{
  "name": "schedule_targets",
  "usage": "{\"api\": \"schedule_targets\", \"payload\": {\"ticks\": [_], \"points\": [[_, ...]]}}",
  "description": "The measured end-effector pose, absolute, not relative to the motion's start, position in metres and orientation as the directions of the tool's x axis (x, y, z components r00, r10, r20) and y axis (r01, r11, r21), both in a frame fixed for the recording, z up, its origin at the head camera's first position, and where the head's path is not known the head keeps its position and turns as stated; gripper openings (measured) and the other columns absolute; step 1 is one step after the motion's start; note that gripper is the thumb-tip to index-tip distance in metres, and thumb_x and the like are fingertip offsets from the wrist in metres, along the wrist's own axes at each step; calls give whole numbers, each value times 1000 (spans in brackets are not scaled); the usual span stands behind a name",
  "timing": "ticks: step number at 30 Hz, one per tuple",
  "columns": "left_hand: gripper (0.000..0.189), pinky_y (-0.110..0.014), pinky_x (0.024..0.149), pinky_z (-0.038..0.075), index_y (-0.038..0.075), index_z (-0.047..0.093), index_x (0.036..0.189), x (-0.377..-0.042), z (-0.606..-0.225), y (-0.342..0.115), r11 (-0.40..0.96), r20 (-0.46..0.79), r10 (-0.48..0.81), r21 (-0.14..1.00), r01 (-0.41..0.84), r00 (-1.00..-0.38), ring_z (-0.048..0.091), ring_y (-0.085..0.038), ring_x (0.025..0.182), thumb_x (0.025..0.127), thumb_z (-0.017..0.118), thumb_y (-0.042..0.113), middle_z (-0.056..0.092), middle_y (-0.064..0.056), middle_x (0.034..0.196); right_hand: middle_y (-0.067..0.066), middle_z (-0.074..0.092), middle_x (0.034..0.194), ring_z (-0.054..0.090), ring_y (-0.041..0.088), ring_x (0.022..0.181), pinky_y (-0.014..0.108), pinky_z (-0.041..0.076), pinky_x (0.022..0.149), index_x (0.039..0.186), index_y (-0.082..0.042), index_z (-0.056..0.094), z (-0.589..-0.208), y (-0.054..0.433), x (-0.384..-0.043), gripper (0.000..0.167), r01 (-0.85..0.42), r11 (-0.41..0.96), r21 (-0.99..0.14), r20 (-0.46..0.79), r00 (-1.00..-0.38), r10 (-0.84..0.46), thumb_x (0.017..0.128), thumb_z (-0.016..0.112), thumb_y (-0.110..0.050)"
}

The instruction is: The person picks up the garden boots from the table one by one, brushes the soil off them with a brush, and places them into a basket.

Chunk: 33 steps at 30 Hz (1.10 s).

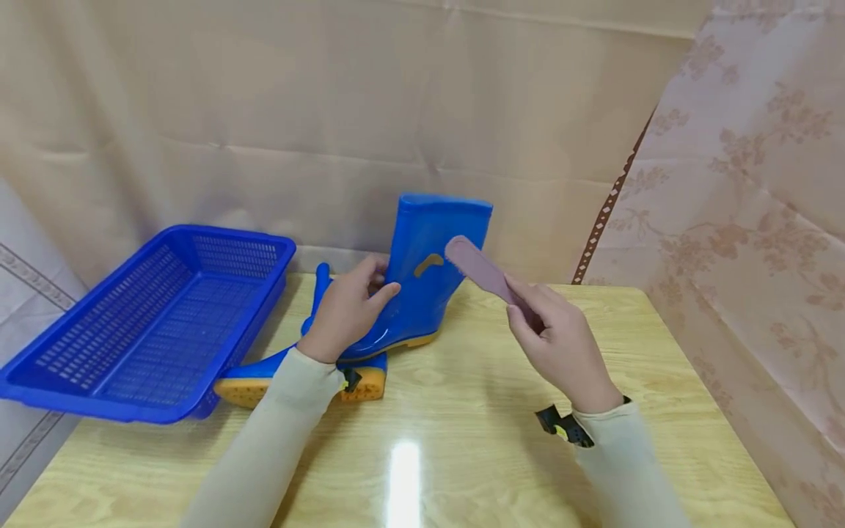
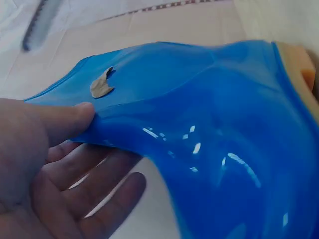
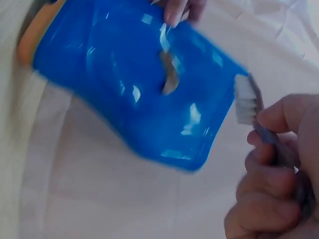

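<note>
A blue rain boot point(image 1: 422, 293) with a yellow sole stands on the table, a brown smear point(image 1: 429, 265) on its shaft. My left hand point(image 1: 350, 304) grips the shaft's edge, thumb on the near face and fingers behind, as the left wrist view shows. In my right hand point(image 1: 561, 341) is a mauve brush point(image 1: 482, 270), held by its handle. The right wrist view shows its white bristles point(image 3: 245, 99) facing the boot near the top of the shaft. A second blue boot lies on its side, its yellow sole point(image 1: 363, 384) toward me, partly hidden by my left arm.
A blue plastic basket point(image 1: 264, 312) with mesh walls stands at the table's left, close beside the lying boot. Behind the table hangs a beige curtain point(image 1: 317, 110), and a flowered cloth point(image 1: 759, 191) hangs along the right side. The wooden table point(image 1: 462, 440) reaches toward me.
</note>
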<state>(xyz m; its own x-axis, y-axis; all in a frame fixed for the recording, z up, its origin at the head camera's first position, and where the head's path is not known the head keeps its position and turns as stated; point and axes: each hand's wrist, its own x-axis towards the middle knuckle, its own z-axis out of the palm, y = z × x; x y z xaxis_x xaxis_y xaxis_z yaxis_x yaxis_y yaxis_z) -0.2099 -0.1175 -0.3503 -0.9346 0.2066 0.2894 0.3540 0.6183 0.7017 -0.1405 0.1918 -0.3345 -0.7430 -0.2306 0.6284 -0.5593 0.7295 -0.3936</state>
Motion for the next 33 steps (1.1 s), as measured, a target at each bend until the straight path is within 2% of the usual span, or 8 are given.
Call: {"api": "schedule_targets", "payload": {"ticks": [5, 9, 15, 18, 20, 25, 28, 33], "points": [[28, -47, 89, 59, 15, 63, 122, -206, -358, -114, 607, 371, 154, 696, 384, -916, 71, -23, 99, 100, 69, 31, 74, -6, 113, -3, 54, 77, 38, 8, 61, 23, 31, 50, 139, -10, 67, -327, 181, -126, 47, -581, 760, -290, 680, -684, -264, 93, 76, -6], [27, -47, 90, 59, 16, 65, 120, -204, -358, -111, 616, 378, 151, 687, 386, -914, 72, -20, 98, 98, 72, 31, 75, -3, 109, -2, 53, 78, 37, 7, 61, 22, 30, 49, 138, -7, 67, -329, 181, -125, 47, -595, 764, -248, 698, -657, -285, 92, 76, -3], [38, -48, 93, 58, 15, 63, 130, -204, -354, -110, 652, 289, 224, 665, 364, -931, 72, -21, 102, 98, 72, 32, 74, -3, 112, 0, 52, 82, 36, 6, 60, 22, 31, 48, 145, -10, 60, -338, 179, -132, 52, -573, 780, -252, 672, -683, -285, 95, 66, -1], [42, -47, 93, 59, 16, 62, 137, -205, -352, -112, 655, 279, 281, 643, 396, -918, 72, -21, 100, 100, 70, 32, 75, -2, 113, 1, 55, 84, 37, 7, 60, 23, 32, 48, 146, -11, 60, -341, 178, -134, 51, -564, 788, -247, 670, -687, -281, 96, 68, -2], [37, -45, 90, 59, 17, 66, 133, -206, -352, -114, 654, 290, 295, 633, 413, -911, 71, -18, 96, 100, 69, 32, 75, -1, 110, 2, 56, 84, 37, 7, 60, 23, 32, 48, 145, -12, 61, -342, 177, -136, 50, -558, 792, -246, 670, -689, -277, 97, 70, -3], [29, -43, 83, 59, 14, 73, 120, -203, -349, -116, 658, 376, 176, 643, 393, -910, 70, -19, 90, 98, 73, 33, 76, -2, 103, 2, 56, 85, 38, 7, 61, 23, 34, 49, 145, -12, 61, -344, 174, -136, 49, -556, 789, -262, 669, -694, -266, 97, 70, -3], [30, -44, 83, 59, 13, 74, 120, -202, -345, -118, 654, 453, 117, 635, 412, -884, 72, -20, 91, 96, 75, 31, 77, -2, 101, 2, 56, 84, 37, 8, 61, 24, 34, 50, 146, -11, 60, -344, 173, -138, 50, -558, 781, -280, 671, -696, -257, 98, 68, -1], [32, -42, 81, 59, 14, 74, 122, -203, -346, -117, 683, 426, 153, 606, 407, -891, 72, -19, 91, 97, 74, 33, 77, -2, 102, 4, 54, 86, 38, 10, 64, 26, 35, 53, 149, -9, 56, -344, 172, -141, 49, -550, 781, -296, 657, -711, -251, 101, 64, -2]]}}
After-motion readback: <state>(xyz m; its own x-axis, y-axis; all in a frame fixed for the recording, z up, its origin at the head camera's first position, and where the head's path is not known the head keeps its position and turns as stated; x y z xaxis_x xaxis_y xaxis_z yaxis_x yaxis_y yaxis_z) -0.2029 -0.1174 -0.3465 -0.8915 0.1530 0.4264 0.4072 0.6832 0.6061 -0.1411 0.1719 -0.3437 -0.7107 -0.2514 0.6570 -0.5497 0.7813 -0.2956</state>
